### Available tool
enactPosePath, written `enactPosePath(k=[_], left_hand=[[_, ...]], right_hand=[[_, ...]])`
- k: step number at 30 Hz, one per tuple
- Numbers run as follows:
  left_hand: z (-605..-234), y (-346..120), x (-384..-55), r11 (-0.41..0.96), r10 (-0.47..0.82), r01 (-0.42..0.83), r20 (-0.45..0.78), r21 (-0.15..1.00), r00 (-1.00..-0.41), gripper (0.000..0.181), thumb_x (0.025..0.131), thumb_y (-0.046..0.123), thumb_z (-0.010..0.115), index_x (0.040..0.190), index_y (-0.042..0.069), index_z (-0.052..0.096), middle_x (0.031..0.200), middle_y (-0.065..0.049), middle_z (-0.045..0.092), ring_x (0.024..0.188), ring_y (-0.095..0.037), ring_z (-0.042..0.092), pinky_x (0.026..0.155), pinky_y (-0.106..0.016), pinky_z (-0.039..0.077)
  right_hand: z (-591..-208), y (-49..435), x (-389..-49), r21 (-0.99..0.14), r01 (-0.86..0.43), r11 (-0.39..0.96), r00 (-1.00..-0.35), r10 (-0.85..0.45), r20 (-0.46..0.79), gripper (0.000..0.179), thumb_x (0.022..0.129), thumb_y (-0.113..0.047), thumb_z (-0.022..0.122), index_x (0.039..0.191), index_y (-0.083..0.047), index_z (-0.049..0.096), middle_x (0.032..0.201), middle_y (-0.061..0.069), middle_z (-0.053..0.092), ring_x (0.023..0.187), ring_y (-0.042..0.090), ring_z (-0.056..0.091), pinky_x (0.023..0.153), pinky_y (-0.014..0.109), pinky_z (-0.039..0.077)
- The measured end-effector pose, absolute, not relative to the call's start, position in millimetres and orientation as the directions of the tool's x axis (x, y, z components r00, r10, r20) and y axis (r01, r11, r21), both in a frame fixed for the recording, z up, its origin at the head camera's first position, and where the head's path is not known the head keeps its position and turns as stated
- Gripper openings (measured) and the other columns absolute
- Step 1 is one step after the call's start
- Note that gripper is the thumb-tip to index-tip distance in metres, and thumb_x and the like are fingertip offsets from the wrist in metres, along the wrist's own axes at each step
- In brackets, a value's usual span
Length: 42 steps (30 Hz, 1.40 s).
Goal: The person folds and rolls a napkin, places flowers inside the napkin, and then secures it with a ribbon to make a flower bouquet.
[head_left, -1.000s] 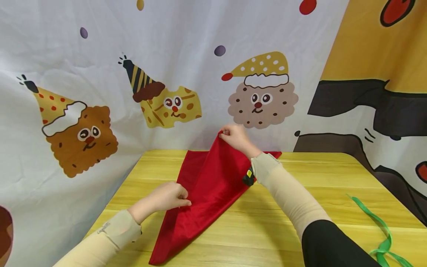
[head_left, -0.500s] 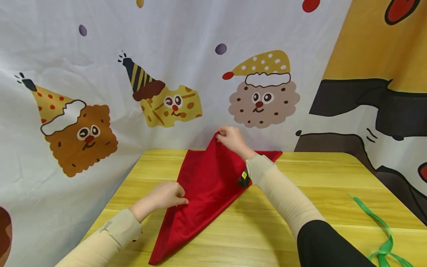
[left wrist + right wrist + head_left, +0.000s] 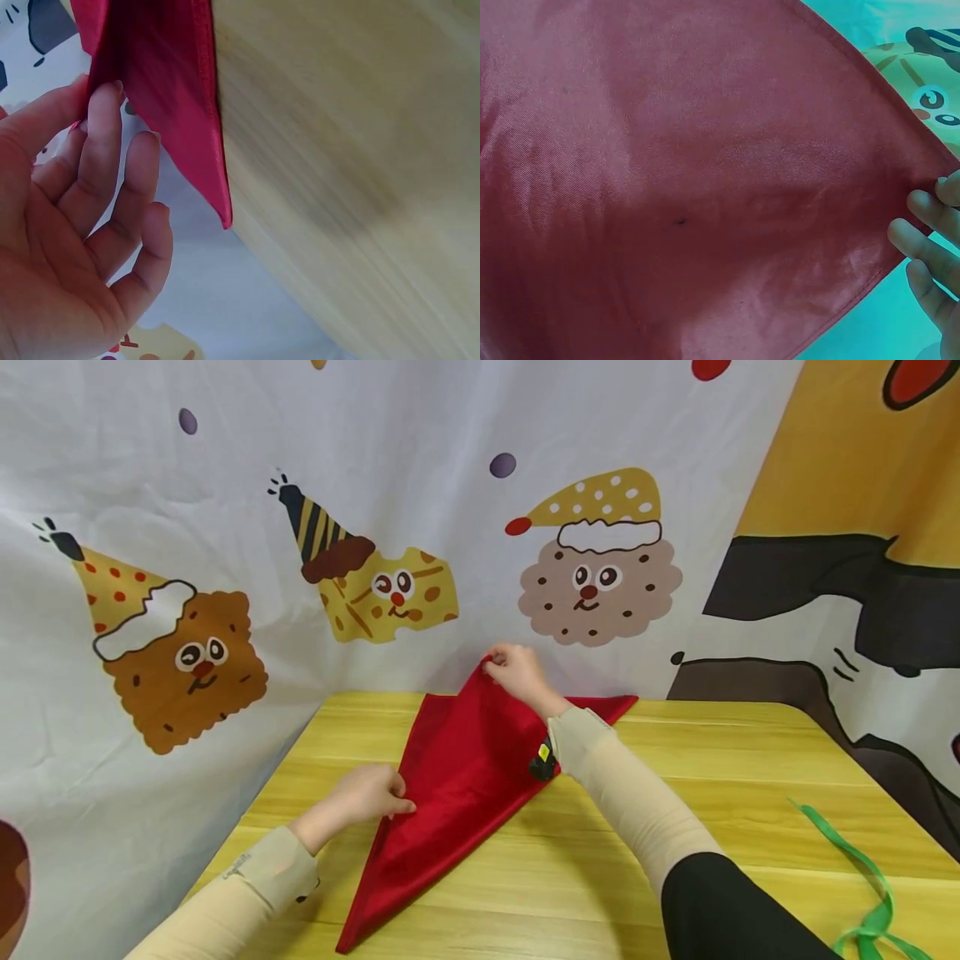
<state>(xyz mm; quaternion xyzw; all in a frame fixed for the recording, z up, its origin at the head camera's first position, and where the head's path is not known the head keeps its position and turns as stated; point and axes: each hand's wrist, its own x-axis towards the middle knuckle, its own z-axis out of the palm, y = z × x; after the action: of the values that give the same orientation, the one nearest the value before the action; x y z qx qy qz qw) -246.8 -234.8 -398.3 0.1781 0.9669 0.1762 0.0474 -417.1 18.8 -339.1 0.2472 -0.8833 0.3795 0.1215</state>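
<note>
A red cloth (image 3: 461, 777) lies folded over on itself on the wooden table, its front corner pointing at the near edge. My right hand (image 3: 517, 672) pinches one corner of it and holds that corner raised at the far side. In the right wrist view the cloth (image 3: 667, 150) spreads broad, and the fingers (image 3: 922, 240) stand at its tip. My left hand (image 3: 367, 795) is at the cloth's left side. The left wrist view shows this hand (image 3: 82, 202) pinching an edge of the cloth (image 3: 169, 82) between thumb and index finger, the other fingers loosely bent.
A green ribbon (image 3: 873, 918) lies at the right front of the wooden table (image 3: 735, 777). Behind the table hangs a white curtain (image 3: 420, 443) printed with cartoon figures. A black device (image 3: 543, 760) is strapped under the right wrist, close over the cloth.
My right hand has shifted slightly left with the raised corner, and the upper layer now covers more of the cloth's left part. The left hand has drawn back a little to the left.
</note>
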Motion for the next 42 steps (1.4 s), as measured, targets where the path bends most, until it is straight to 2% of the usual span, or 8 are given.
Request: enactPosePath(k=[7, 14, 23, 31, 37, 42], left_hand=[[-401.7, -238.8, -246.1, 0.879, 0.347, 0.308, -0.044, 0.364, -0.937, 0.041, 0.080, 0.025, 0.078, 0.052, 0.017, 0.050, 0.051, 0.008, 0.057, 0.047, -0.006, 0.039, 0.050, -0.026, 0.028], [-406.5, -241.2, -243.9, 0.886, 0.333, 0.293, -0.055, 0.359, -0.941, 0.040, 0.079, 0.024, 0.079, 0.054, 0.017, 0.049, 0.051, 0.011, 0.049, 0.050, -0.007, 0.032, 0.049, -0.027, 0.026], [-413.7, -249.2, -244.5, 0.903, 0.298, 0.258, -0.069, 0.345, -0.952, 0.044, 0.078, 0.025, 0.080, 0.052, 0.018, 0.044, 0.049, 0.011, 0.037, 0.050, -0.007, 0.030, 0.050, -0.026, 0.024], [-415.0, -249.0, -244.5, 0.926, 0.245, 0.195, -0.120, 0.323, -0.962, 0.034, 0.079, 0.026, 0.079, 0.056, 0.016, 0.057, 0.054, 0.007, 0.056, 0.051, -0.009, 0.044, 0.051, -0.027, 0.034], [-413.8, -248.7, -243.6, 0.937, 0.216, 0.165, -0.138, 0.309, -0.967, 0.032, 0.080, 0.026, 0.078, 0.057, 0.015, 0.058, 0.054, 0.007, 0.057, 0.052, -0.010, 0.048, 0.052, -0.029, 0.036], [-415.0, -250.8, -244.0, 0.942, 0.189, 0.137, -0.146, 0.308, -0.971, 0.030, 0.081, 0.026, 0.077, 0.060, 0.016, 0.059, 0.054, 0.007, 0.058, 0.054, -0.011, 0.051, 0.054, -0.030, 0.038]], right_hand=[[-345.2, 17.2, -418.4, -0.623, -0.525, 0.580, -0.851, -0.339, 0.401, 0.017, 0.094, -0.015, 0.060, 0.106, -0.009, 0.070, 0.090, 0.003, 0.071, 0.069, 0.012, 0.064, 0.066, 0.030, 0.052], [-349.2, 13.5, -421.2, -0.648, -0.526, 0.550, -0.850, -0.341, 0.401, 0.019, 0.094, -0.015, 0.060, 0.107, -0.008, 0.071, 0.094, 0.004, 0.071, 0.071, 0.014, 0.065, 0.068, 0.032, 0.053], [-355.2, 7.6, -424.1, -0.630, -0.548, 0.551, -0.837, -0.355, 0.417, 0.017, 0.094, -0.021, 0.063, 0.106, -0.012, 0.071, 0.101, 0.001, 0.070, 0.094, 0.019, 0.064, 0.082, 0.035, 0.050], [-361.7, 4.1, -427.6, -0.636, -0.547, 0.544, -0.837, -0.372, 0.402, 0.020, 0.095, -0.022, 0.063, 0.109, -0.011, 0.070, 0.103, 0.001, 0.070, 0.093, 0.018, 0.063, 0.082, 0.034, 0.049], [-363.8, -3.5, -429.8, -0.624, -0.559, 0.546, -0.829, -0.379, 0.411, 0.020, 0.095, -0.022, 0.063, 0.110, -0.011, 0.071, 0.103, 0.002, 0.070, 0.089, 0.017, 0.063, 0.080, 0.033, 0.049], [-367.2, -8.3, -429.5, -0.618, -0.564, 0.547, -0.826, -0.387, 0.411, 0.021, 0.095, -0.020, 0.063, 0.112, -0.009, 0.070, 0.105, 0.003, 0.070, 0.093, 0.018, 0.063, 0.084, 0.033, 0.048]])
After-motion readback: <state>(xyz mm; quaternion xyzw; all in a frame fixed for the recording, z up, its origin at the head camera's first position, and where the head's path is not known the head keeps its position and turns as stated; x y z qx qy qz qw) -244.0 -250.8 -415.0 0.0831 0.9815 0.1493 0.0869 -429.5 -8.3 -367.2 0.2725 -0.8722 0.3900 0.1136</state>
